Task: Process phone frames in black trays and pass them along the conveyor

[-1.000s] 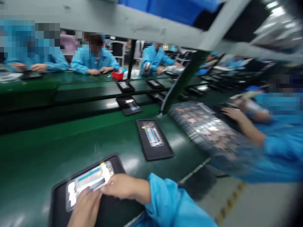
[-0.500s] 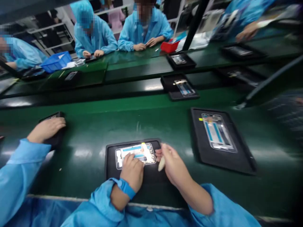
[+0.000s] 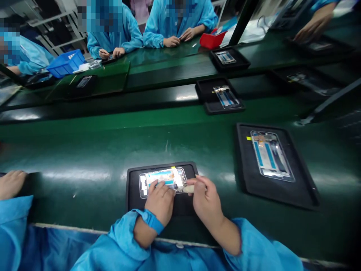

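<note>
A smartphone frame (image 3: 152,178) with blue strips and a yellow tab lies in a black tray (image 3: 132,205) in front of me. My left hand (image 3: 160,201) rests on its near edge, fingers laid over it and holding nothing. In my right hand (image 3: 207,201) is a cream-coloured spudger (image 3: 190,189), gripped between thumb and fingers. Its tip reaches the right end of the frame, where small parts show; whether it touches them I cannot tell.
To the right, another black tray (image 3: 245,177) holds a similar phone frame (image 3: 272,156). A neighbour's hand (image 3: 12,184) is at the left edge. Beyond are more trays, a blue bin (image 3: 65,64), a red bin (image 3: 213,40) and co-workers. A metal bar (image 3: 329,101) slants in at right.
My right hand has turned and brought the spudger left onto the phone frame's right end. My left hand stays on the frame. The neighbour's hand has moved left with a dark tray.
</note>
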`<state>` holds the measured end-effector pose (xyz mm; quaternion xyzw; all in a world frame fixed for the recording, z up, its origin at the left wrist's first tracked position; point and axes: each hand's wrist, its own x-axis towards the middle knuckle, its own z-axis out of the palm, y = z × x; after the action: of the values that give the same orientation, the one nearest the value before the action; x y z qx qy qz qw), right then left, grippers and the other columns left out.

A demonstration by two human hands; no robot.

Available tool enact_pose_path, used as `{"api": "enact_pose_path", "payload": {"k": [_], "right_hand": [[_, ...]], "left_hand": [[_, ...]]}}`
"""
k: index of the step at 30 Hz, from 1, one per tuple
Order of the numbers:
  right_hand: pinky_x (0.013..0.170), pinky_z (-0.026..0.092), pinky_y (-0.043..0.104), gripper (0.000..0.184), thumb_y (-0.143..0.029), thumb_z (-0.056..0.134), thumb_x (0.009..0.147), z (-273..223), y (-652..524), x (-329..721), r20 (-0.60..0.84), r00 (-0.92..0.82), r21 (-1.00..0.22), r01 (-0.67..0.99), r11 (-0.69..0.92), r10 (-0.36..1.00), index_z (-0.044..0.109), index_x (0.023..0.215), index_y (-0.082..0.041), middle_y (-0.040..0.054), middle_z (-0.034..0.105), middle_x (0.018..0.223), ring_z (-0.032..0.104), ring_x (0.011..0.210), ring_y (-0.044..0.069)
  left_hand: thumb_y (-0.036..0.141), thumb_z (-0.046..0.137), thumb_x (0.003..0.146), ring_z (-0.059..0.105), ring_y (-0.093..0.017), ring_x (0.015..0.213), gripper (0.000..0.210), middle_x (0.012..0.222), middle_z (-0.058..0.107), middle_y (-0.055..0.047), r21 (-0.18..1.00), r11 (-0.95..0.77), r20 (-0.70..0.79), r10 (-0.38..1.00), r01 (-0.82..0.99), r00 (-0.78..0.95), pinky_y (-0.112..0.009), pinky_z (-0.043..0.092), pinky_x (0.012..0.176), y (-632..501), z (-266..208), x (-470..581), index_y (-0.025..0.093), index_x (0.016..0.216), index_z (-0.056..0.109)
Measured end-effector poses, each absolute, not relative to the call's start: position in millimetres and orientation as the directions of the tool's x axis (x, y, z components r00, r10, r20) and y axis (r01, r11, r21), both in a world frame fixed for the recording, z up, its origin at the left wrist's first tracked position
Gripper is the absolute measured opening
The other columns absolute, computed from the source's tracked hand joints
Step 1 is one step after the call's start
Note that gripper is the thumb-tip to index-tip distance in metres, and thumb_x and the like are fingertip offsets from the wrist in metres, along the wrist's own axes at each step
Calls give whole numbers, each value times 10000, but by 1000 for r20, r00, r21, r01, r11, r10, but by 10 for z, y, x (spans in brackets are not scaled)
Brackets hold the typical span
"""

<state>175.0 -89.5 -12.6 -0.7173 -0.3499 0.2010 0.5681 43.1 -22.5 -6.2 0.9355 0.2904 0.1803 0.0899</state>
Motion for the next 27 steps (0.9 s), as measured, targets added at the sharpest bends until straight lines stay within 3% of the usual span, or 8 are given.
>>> {"api": "enact_pose_path", "payload": {"k": [5, 12, 22, 27], "right_hand": [[689, 493, 361, 186, -348, 357, 884, -145, -902, 1759, 125, 645, -950, 296, -96, 754, 428, 976, -203, 65, 627, 818, 599, 718, 185], [598, 514, 309, 179, -322, 377, 888, -167, -904, 1762, 279, 593, -897, 441, -14, 756, 468, 977, -196, 50, 638, 803, 612, 674, 170], [620, 495, 237, 176, -280, 371, 900, -60, -893, 1794, 419, 488, -801, 596, 58, 766, 526, 898, -197, 24, 643, 770, 613, 706, 146], [566, 463, 247, 358, -317, 281, 925, 83, -770, 1759, 416, 241, -642, 761, 96, 877, 552, 735, -182, 41, 616, 670, 585, 614, 160]], "left_hand": [[91, 426, 791, 540, -193, 921, 180, 802, 622, -8, 290, -798, 252, 596, 528, 762, -411, 344, 915, -238, -67, 452, 200, 802, 569], [82, 443, 770, 536, -198, 923, 180, 786, 622, -6, 259, -795, 233, 602, 548, 764, -403, 328, 933, -261, -39, 468, 200, 786, 578], [81, 432, 772, 529, -201, 942, 195, 798, 622, -7, 276, -778, 198, 620, 564, 759, -411, 313, 954, -279, -50, 479, 196, 807, 585], [68, 452, 740, 522, -209, 953, 201, 819, 620, -19, 286, -781, 157, 610, 555, 777, -419, 307, 967, -270, -79, 464, 181, 834, 589]]}}
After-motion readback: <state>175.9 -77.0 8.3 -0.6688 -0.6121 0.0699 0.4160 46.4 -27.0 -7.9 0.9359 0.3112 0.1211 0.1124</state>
